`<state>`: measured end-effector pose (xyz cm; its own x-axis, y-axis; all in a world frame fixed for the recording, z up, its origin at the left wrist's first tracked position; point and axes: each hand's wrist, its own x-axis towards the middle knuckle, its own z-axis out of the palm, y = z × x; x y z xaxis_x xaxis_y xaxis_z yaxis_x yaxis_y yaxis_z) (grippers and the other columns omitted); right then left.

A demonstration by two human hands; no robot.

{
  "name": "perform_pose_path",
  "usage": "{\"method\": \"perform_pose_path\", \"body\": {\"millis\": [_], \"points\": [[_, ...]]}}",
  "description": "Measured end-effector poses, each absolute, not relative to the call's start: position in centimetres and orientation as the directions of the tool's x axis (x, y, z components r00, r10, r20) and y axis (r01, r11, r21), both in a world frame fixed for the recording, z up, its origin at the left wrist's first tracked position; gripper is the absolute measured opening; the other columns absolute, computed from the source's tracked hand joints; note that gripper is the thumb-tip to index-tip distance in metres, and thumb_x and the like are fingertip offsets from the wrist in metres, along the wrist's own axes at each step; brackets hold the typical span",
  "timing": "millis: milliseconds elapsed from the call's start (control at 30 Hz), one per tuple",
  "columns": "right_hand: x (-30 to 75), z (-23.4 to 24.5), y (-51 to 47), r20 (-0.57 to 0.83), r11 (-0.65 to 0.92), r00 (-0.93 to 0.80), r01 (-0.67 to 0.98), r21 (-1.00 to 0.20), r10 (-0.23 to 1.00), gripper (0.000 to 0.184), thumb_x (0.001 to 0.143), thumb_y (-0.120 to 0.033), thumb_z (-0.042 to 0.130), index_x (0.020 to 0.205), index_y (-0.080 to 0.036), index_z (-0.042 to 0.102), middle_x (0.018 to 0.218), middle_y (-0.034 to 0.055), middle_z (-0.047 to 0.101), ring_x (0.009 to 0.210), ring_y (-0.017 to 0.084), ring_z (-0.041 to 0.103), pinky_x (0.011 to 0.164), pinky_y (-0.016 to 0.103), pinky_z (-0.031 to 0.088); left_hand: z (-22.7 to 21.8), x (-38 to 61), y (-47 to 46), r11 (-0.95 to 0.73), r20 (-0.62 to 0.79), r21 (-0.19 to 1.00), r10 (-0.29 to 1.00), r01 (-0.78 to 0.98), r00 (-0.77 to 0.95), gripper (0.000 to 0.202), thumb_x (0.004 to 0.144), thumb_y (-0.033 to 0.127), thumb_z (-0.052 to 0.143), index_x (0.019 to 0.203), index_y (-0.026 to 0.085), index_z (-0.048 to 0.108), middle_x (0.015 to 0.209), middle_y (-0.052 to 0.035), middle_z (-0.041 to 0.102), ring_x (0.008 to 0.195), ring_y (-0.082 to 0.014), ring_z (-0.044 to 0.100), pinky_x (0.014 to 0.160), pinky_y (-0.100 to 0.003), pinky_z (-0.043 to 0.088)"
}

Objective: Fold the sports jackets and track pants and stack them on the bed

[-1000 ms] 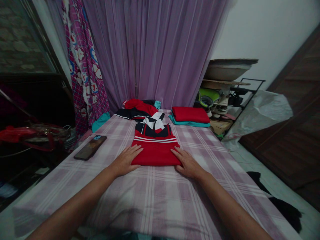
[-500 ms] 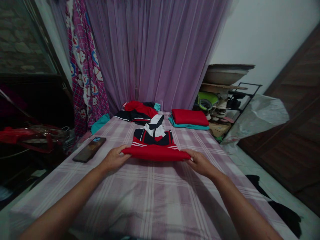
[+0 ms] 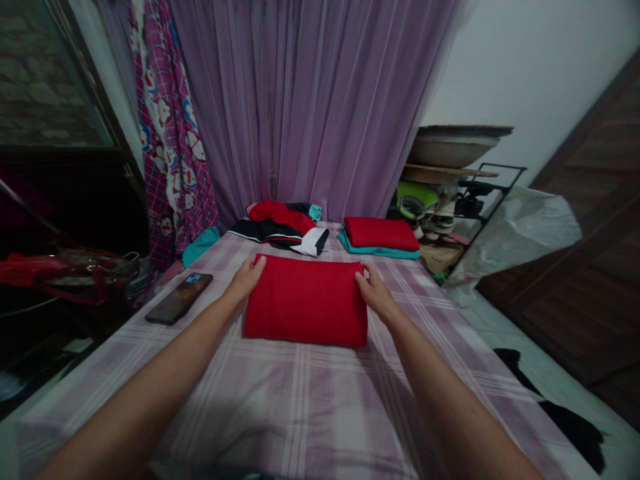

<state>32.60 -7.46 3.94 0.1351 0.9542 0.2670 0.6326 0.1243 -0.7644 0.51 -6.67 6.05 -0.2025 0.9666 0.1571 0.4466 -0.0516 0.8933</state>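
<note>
Garment of red fabric [image 3: 306, 303]: folded into a flat rectangle, at the centre of the frame, held by both upper corners with its plain face toward the camera; whether its lower edge rests on anything I cannot tell.
Left hand [image 3: 245, 279]: gripping the upper-left corner, thumb pressed on the near face, the other fingers mostly hidden behind.
Right hand [image 3: 374, 290]: gripping the upper-right corner, thumb in front, other fingers largely out of sight.
White collar-shaped piece with dark edging [image 3: 313, 241]: just above the garment's top edge; which item it belongs to is unclear.
Plaid cloth in pale purple and white [image 3: 300, 413]: spread beneath, down to the bottom of the frame.
Black rectangular smartphone [image 3: 179, 299]: lying on the plaid cloth, left of the left hand.
Loose red and dark clothing with white stripes [image 3: 280, 217]: heaped above centre, near the curtain.
Folded red fabric bundle [image 3: 381, 232]: right of that heap, on top of a folded turquoise fabric piece [image 3: 383, 250].
Purple pleated curtain [image 3: 310, 100]: filling the top centre.
White translucent plastic bag [image 3: 525, 230]: at the right.
</note>
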Motion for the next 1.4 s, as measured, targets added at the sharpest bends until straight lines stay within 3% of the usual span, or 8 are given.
{"method": "perform_pose_path", "body": {"millis": [133,333,567,667,800,1000,1233,1400], "points": [[30.8,0.4,-5.5,0.235,-0.004,0.192,0.783,-0.622,0.953,0.071,0.091,-0.043,0.044,0.151,-0.009,0.029,0.128,0.0225,0.063,0.112,0.034,0.064,0.094,0.046,0.048,3.3,1.0,-3.9,0.085,-0.003,0.882,0.985,0.464,-0.175,0.059,0.085,0.048,0.057,0.130,0.009,0.051,0.117,-0.0176,0.070,0.098,-0.0248,0.070,0.085,-0.036,0.054],[30.2,-1.6,-6.0,0.435,0.127,0.161,0.818,-0.561,0.886,0.064,0.092,-0.029,0.040,0.154,-0.018,0.027,0.134,0.0143,0.061,0.114,0.029,0.063,0.095,0.042,0.049,0.4,0.8,-3.5,-0.017,0.171,0.793,0.965,0.609,-0.197,0.053,0.088,0.032,0.052,0.139,0.022,0.045,0.137,-0.0082,0.060,0.125,-0.0227,0.057,0.106,-0.038,0.043],[30.0,-0.5,-6.3,0.217,-0.062,0.170,0.900,-0.432,0.961,0.046,0.097,-0.036,0.038,0.136,-0.023,0.056,0.120,0.0153,0.065,0.106,0.030,0.065,0.092,0.043,0.050,0.5,0.7,-3.9,0.079,0.120,0.508,0.980,0.858,-0.162,0.050,0.089,0.029,0.045,0.139,0.018,0.047,0.136,-0.0156,0.058,0.121,-0.0279,0.059,0.103,-0.042,0.045],[29.6,0.9,-6.7,0.294,-0.043,0.176,0.912,-0.408,0.939,0.048,0.097,-0.041,0.039,0.139,-0.023,0.053,0.133,0.0181,0.056,0.118,0.032,0.058,0.096,0.046,0.047,2.2,1.8,-5.3,0.023,0.226,0.361,0.968,0.932,-0.111,0.049,0.090,0.028,0.043,0.137,0.018,0.050,0.148,-0.0185,0.045,0.128,-0.0330,0.052,0.105,-0.049,0.042],[26.1,2.5,-6.7,0.412,0.153,0.008,0.922,-0.355,0.911,0.049,0.099,-0.037,0.034,0.144,-0.023,0.046,0.151,0.0154,0.043,0.137,0.032,0.040,0.107,0.055,0.035,4.1,5.5,-6.1,-0.248,0.365,0.150,0.914,0.957,0.179,0.045,0.095,0.030,0.036,0.134,0.021,0.056,0.154,-0.0110,0.041,0.144,-0.0318,0.031,0.118,-0.056,0.019],[21.8,1.2,-7.1,0.164,0.158,-0.117,0.951,-0.265,0.979,0.050,0.101,-0.040,0.029,0.147,-0.025,0.043,0.155,0.0090,0.040,0.144,0.028,0.030,0.115,0.058,0.019,2.1,8.8,-5.2,-0.126,0.061,0.222,0.991,0.967,0.115,0.056,0.099,0.043,0.025,0.147,0.021,0.042,0.157,-0.0078,0.038,0.147,-0.0298,0.027,0.118,-0.058,0.017],[24.2,1.0,-8.2,0.092,0.053,-0.034,0.975,-0.216,0.995,0.058,0.101,-0.047,0.025,0.153,-0.022,0.034,0.159,0.0104,0.031,0.146,0.027,0.026,0.117,0.051,0.016,0.5,6.0,-5.5,-0.108,0.136,0.165,0.987,0.980,0.086,0.057,0.099,0.045,0.024,0.148,0.021,0.041,0.157,-0.0077,0.037,0.145,-0.0267,0.030,0.118,-0.049,0.024],[25.3,0.6,-8.9,0.052,-0.012,0.026,0.967,-0.253,0.998,0.059,0.101,-0.046,0.024,0.153,-0.020,0.032,0.160,0.0105,0.028,0.147,0.026,0.025,0.116,0.051,0.019,-1.8,3.6,-5.0,-0.122,0.211,0.213,0.975,0.969,0.076,0.058,0.100,0.045,0.022,0.147,0.018,0.042,0.155,-0.0096,0.040,0.144,-0.0249,0.033,0.116,-0.044,0.029]]}}
